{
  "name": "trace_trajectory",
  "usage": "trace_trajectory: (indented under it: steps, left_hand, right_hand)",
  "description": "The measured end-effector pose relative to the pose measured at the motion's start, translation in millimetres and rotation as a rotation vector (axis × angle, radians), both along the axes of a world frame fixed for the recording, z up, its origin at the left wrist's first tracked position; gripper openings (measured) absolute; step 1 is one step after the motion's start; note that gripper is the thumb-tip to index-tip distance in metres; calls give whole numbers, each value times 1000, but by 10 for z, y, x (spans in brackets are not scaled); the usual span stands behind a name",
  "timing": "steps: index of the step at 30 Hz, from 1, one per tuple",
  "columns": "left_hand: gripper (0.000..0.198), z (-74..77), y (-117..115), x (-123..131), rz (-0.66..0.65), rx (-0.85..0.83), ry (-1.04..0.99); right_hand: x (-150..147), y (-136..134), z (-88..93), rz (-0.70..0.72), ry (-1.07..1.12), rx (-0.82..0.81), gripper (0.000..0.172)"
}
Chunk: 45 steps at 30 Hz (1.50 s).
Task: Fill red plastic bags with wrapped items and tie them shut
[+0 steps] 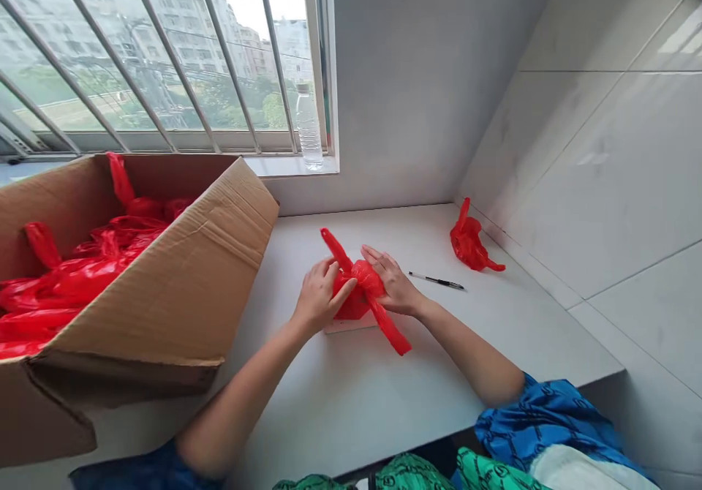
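A red plastic bag (365, 292), knotted with two twisted tails sticking out, lies on the white counter (351, 395) in the middle of the head view. My left hand (318, 296) is closed on the bag's left side, its fingers curled round the knot. My right hand (392, 279) presses against the bag's right side with fingers held together. A pale flat object (351, 324) shows under the bag's lower edge.
A large open cardboard box (164, 292) full of red plastic bags (71, 278) stands at the left. Another knotted red bag (470, 243) lies at the right by the tiled wall, a black pen (437, 280) beside it. A clear plastic bottle (309, 128) stands on the window sill.
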<state>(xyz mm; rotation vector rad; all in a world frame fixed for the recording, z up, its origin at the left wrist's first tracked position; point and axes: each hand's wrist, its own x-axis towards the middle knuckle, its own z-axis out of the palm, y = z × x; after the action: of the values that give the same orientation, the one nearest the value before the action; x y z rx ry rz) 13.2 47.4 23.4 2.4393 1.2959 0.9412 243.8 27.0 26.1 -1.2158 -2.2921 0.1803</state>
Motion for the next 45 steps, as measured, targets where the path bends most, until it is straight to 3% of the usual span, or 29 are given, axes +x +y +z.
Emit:
trace_trajectory:
  steps: [4,7,10,25,36,45]
  left_hand:
    - [42,-174,70,142,26,82,140]
    - [45,-347,131,99,30,39,206]
    - [47,-427,152,81,26,6,230]
    - [48,-536,202,116,-28,-66,192]
    - [48,-531,213,121,-47,-97,169]
    - [42,-565,23,46,-11,-56,45]
  right_hand:
    - [-247,263,-239,41,-36,-44,98]
    - [-239,311,-428,0,-59,-58,93]
    - [-215,302,-534,-29,-74,-37,89]
    - [-247,309,-684,-58,-140,-67,76]
    - [-249,293,-662,-50,-137,-99,73]
    - [-307,182,-776,-16,-78,-8,63]
